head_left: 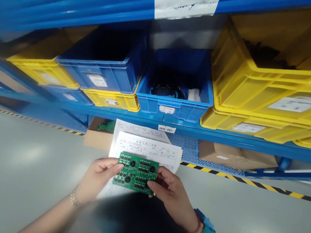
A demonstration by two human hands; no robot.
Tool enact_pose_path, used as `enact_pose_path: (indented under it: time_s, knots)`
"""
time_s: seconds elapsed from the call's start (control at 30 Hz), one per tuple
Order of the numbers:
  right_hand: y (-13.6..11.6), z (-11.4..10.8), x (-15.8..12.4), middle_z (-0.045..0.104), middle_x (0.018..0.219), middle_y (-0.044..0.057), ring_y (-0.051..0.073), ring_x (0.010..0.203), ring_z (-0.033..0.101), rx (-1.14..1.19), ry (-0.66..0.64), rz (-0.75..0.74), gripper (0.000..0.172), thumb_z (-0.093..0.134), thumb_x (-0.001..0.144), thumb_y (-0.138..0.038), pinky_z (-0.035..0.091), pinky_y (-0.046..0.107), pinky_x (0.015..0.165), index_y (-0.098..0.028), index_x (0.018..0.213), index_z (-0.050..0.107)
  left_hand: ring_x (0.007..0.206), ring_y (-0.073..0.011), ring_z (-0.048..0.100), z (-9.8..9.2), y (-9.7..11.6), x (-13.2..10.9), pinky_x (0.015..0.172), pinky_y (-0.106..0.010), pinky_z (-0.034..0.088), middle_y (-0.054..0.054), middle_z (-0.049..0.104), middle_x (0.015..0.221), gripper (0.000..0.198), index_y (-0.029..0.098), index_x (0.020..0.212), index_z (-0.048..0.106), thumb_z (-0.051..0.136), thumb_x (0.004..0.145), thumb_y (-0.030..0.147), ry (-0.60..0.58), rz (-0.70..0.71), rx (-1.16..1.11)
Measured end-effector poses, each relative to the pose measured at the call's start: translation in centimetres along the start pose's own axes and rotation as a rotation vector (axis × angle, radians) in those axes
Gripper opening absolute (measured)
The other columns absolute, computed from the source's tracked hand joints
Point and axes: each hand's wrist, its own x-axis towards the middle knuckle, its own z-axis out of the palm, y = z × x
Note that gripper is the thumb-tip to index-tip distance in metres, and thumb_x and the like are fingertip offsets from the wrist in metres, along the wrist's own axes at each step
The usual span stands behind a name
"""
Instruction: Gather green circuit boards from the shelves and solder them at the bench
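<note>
Entry: one green circuit board [136, 173], which we hold above the floor before a blue shelving rack [180, 131]. Our left hand [96, 176] and right hand [173, 196] pinch its short edges, leaving its components facing us. Two printed forms [147, 147] lie behind it, backing the board for reading together.

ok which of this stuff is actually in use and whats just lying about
In use:
green circuit board, gripped by left hand and right hand
white printed paper forms behind it

Lying about:
yellow plastic crates
blue plastic bins
brown cardboard box
blue steel shelving
</note>
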Motion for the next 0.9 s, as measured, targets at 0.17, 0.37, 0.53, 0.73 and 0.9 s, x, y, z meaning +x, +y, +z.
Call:
enact_pose_path:
  time_s: [0.17, 0.37, 0.53, 0.73, 0.9]
  knots:
    - [-0.1, 0.1, -0.2, 0.057, 0.080, 0.000, 0.010, 0.067, 0.051, 0.003, 0.001, -0.010, 0.020, 0.060, 0.076, -0.031, 0.048, 0.025, 0.059, -0.020, 0.091, 0.054, 0.072, -0.0167, 0.052, -0.2, 0.3, -0.3, 0.068, -0.025, 0.040, -0.002, 0.061, 0.071, 0.024, 0.015, 0.070, 0.066, 0.057, 0.076, 0.037, 0.016, -0.001, 0.021]
    - [-0.7, 0.4, -0.3, 0.056, 0.076, -0.001, 0.010, 0.064, 0.050, -0.016, 0.007, -0.022, 0.021, 0.060, 0.075, -0.033, 0.047, 0.025, 0.059, -0.020, 0.091, 0.055, 0.073, -0.0185, 0.052, -0.5, 0.6, -0.8, 0.069, -0.026, 0.041, -0.003, 0.060, 0.070, 0.027, 0.015, 0.069, 0.066, 0.057, 0.075, 0.039, 0.051, -0.001, 0.055]
    - [-0.8, 0.5, -0.4, 0.054, 0.073, -0.002, 0.010, 0.063, 0.050, -0.038, -0.002, -0.017, 0.020, 0.060, 0.076, -0.033, 0.048, 0.026, 0.060, -0.020, 0.091, 0.055, 0.070, -0.0177, 0.051, -0.6, 0.4, -0.9, 0.066, -0.026, 0.041, -0.004, 0.059, 0.068, 0.028, 0.014, 0.067, 0.064, 0.059, 0.072, 0.041, 0.084, -0.009, 0.040]
    - [-1.0, 0.6, -0.3, 0.053, 0.073, -0.002, 0.009, 0.062, 0.050, -0.050, -0.004, -0.025, 0.019, 0.059, 0.076, -0.032, 0.047, 0.025, 0.059, -0.020, 0.089, 0.055, 0.065, -0.0143, 0.046, -0.7, 0.1, -0.8, 0.062, -0.024, 0.038, -0.001, 0.054, 0.065, 0.027, 0.014, 0.063, 0.059, 0.059, 0.074, 0.039, 0.083, -0.001, 0.025]
    - [-1.2, 0.9, -0.2, 0.054, 0.074, -0.002, 0.009, 0.063, 0.050, -0.048, -0.004, -0.027, 0.018, 0.059, 0.076, -0.031, 0.047, 0.025, 0.059, -0.020, 0.090, 0.055, 0.068, -0.0156, 0.048, -0.8, 0.3, -1.0, 0.065, -0.025, 0.039, -0.001, 0.054, 0.066, 0.027, 0.014, 0.065, 0.060, 0.058, 0.074, 0.040, 0.068, -0.010, 0.014]
